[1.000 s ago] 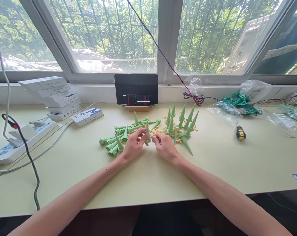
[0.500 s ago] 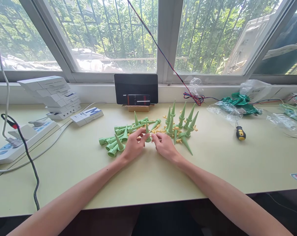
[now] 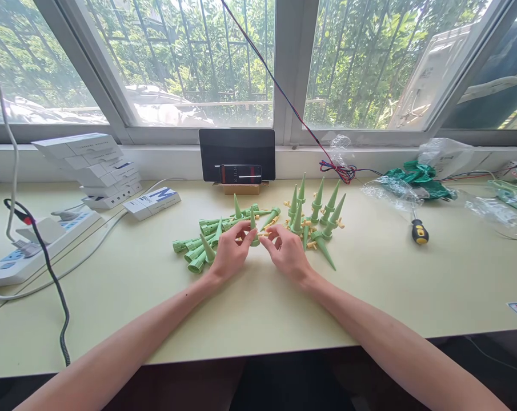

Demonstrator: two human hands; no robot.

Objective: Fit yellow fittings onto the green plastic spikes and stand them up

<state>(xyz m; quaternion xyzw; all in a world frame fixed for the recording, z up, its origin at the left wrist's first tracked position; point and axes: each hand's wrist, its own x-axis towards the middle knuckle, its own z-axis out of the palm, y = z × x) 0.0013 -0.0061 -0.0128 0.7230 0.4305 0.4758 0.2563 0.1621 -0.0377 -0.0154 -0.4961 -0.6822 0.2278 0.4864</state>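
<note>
Now, mid-frame, a yellow piece (image 3: 261,234) shows between the hands. Left hand (image 3: 232,251) pinches upright green cone (image 3: 253,219); right hand (image 3: 290,254) narrow beside the piece, grip unclear.

Person examined from where I stand: both the left hand (image 3: 232,251) and the right hand (image 3: 289,254) are bare, with slim fingers and narrow wrists. The left forearm (image 3: 147,322) and right forearm (image 3: 382,322) are likewise bare, slender and smooth in outline, widening gradually away from the wrists. One marking noted: a small round spot (image 3: 187,294) on the left forearm, short of the wrist. Finer detail of the fingernails is too small to certify.
</note>
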